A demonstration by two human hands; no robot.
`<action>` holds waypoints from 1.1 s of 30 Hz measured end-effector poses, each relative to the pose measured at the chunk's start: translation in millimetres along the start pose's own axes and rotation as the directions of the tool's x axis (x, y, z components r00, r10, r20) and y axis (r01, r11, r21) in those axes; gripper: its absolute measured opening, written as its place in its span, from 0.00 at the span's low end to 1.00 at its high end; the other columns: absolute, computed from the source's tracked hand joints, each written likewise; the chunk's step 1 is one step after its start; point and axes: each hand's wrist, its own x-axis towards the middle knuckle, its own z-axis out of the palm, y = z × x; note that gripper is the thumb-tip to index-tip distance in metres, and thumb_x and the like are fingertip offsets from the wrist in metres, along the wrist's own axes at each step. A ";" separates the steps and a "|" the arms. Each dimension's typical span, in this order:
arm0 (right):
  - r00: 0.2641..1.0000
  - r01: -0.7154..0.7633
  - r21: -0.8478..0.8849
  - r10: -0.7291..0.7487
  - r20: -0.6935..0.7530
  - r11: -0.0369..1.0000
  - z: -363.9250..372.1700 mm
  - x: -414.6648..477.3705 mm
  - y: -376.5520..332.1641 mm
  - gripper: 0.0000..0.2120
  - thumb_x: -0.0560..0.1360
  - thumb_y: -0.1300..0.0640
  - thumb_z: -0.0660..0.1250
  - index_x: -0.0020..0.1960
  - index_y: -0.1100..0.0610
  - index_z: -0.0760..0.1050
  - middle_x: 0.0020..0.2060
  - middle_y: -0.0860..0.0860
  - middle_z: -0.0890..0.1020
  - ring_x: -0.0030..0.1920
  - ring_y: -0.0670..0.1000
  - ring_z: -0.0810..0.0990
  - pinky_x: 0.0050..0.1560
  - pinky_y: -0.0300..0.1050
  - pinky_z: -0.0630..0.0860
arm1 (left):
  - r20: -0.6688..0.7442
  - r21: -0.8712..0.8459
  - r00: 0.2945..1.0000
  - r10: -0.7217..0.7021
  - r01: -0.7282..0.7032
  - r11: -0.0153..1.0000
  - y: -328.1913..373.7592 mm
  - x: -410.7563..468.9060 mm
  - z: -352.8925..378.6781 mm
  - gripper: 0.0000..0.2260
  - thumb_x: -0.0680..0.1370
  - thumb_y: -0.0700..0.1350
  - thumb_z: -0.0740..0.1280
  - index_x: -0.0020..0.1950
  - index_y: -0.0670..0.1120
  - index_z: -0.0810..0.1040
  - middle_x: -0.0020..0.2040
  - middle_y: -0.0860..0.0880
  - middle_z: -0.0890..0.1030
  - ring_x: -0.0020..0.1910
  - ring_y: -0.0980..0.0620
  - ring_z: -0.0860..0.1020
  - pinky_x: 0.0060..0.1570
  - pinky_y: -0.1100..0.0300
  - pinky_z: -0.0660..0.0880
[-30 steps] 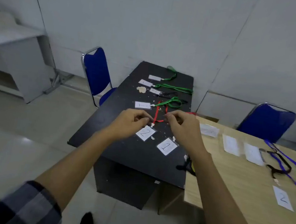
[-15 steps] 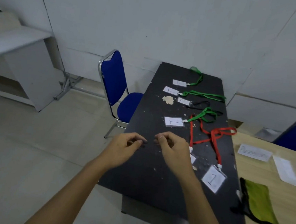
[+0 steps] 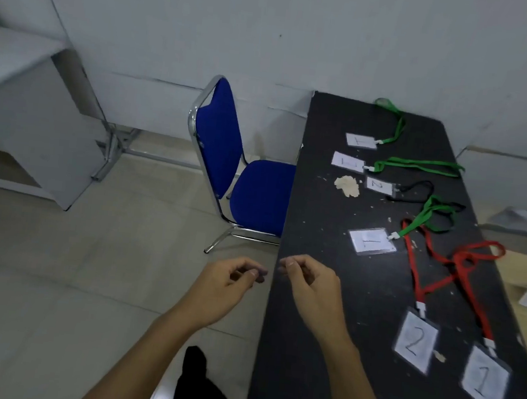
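Observation:
My left hand (image 3: pixel 226 289) hovers over the floor just off the left edge of the black table (image 3: pixel 305 350), fingers curled, thumb tip against fingertip, nothing visible in it. My right hand (image 3: pixel 314 292) hangs above the table's left edge in the same curled pose, also with nothing visible. The two hands' fingertips nearly meet. To the right lie two red lanyards (image 3: pixel 436 272), one clipped to a badge marked 2 (image 3: pixel 415 342), the other to a badge marked 1 (image 3: pixel 483 380).
Farther back on the table lie several badges on green and black lanyards (image 3: pixel 418 167), one badge (image 3: pixel 371 240) nearest, plus a beige scrap (image 3: pixel 347 185) and crumbs. A blue chair (image 3: pixel 256 189) stands left of the table, a wooden table (image 3: pixel 524 272) on the right, a white desk (image 3: pixel 21 109) at far left.
My hands left the red lanyards and moved left to the table's edge. The view swung left, so the badges now lie to the right of my hands.

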 end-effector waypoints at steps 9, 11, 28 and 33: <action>0.982 -0.130 0.076 0.138 -0.126 0.989 78.3 104.0 -44.9 0.09 0.81 0.55 0.64 0.47 0.50 0.83 0.41 0.43 0.86 0.45 0.43 0.83 0.49 0.42 0.80 | 0.100 0.052 0.995 -0.029 0.024 0.998 -24.0 102.7 -116.4 0.09 0.82 0.44 0.64 0.54 0.53 0.83 0.46 0.60 0.85 0.48 0.64 0.81 0.48 0.69 0.76; 0.978 -0.111 0.082 0.124 -0.167 0.990 87.2 120.5 -56.7 0.09 0.81 0.55 0.65 0.46 0.50 0.83 0.41 0.44 0.86 0.46 0.44 0.84 0.51 0.45 0.81 | 0.133 0.040 0.991 -0.010 0.004 0.999 -26.6 123.4 -131.9 0.09 0.82 0.43 0.64 0.53 0.54 0.83 0.47 0.60 0.85 0.48 0.63 0.81 0.49 0.68 0.76; 0.826 -0.184 0.082 0.199 -0.527 0.979 101.5 260.4 -86.2 0.09 0.81 0.55 0.65 0.48 0.52 0.83 0.40 0.44 0.86 0.45 0.43 0.84 0.50 0.46 0.82 | 0.562 0.085 0.806 0.189 -0.283 0.955 6.0 342.9 -174.9 0.09 0.83 0.46 0.63 0.55 0.58 0.81 0.50 0.62 0.83 0.51 0.66 0.79 0.53 0.67 0.76; 0.796 -0.203 0.087 0.216 -0.566 0.975 66.0 305.3 -64.1 0.09 0.81 0.55 0.65 0.48 0.52 0.83 0.39 0.43 0.85 0.44 0.41 0.83 0.46 0.38 0.79 | 0.625 0.089 0.752 0.210 -0.335 0.938 23.1 402.1 -140.7 0.09 0.83 0.45 0.62 0.57 0.56 0.81 0.51 0.61 0.83 0.52 0.64 0.79 0.56 0.65 0.76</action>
